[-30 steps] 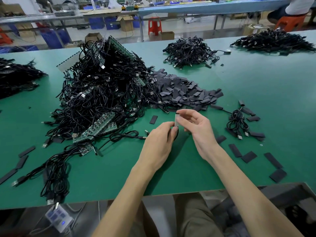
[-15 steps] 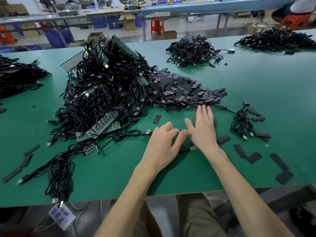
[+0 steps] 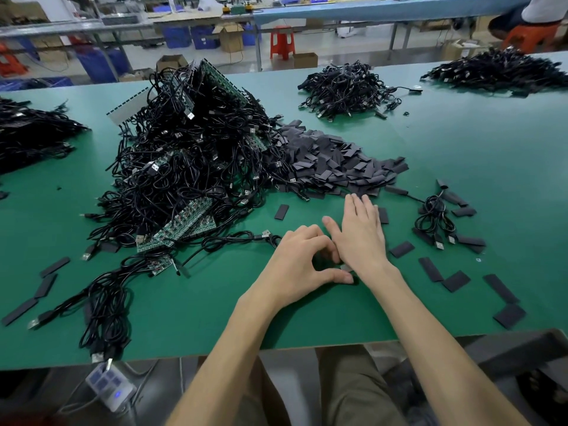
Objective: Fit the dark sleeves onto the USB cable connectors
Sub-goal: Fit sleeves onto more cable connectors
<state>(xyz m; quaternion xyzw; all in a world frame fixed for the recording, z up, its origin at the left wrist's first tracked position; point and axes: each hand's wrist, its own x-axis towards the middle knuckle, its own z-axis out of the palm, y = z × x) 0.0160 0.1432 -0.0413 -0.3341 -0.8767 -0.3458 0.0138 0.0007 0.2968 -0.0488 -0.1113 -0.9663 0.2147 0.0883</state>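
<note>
Both of your hands meet low on the green table (image 3: pixel 215 318). Your right hand (image 3: pixel 359 238) lies flat, palm down, fingers straight and together, holding nothing that shows. Your left hand (image 3: pixel 295 265) curls beside it, touching it, with the thumb tip against a dark sleeve (image 3: pixel 355 280). Your right wrist hides the rest, so whether you are pinching that sleeve cannot be told. One silver connector (image 3: pixel 347 267) peeks out between the two hands.

Just beyond your left knuckles lies one lone sleeve (image 3: pixel 281 212). A second one (image 3: pixel 382 215) shows beside your right fingers. Right of the grip, five flat sleeves (image 3: pixel 430 269) are scattered toward the table edge, with one coiled cable (image 3: pixel 435 216) beyond them. Past your fingertips, one heap of sleeves (image 3: pixel 338 167) touches one big heap of cables (image 3: pixel 190 167). Far left of the grip lie three more sleeves (image 3: pixel 46 285). Three smaller cable heaps (image 3: pixel 347 87) sit well apart at the far side.
</note>
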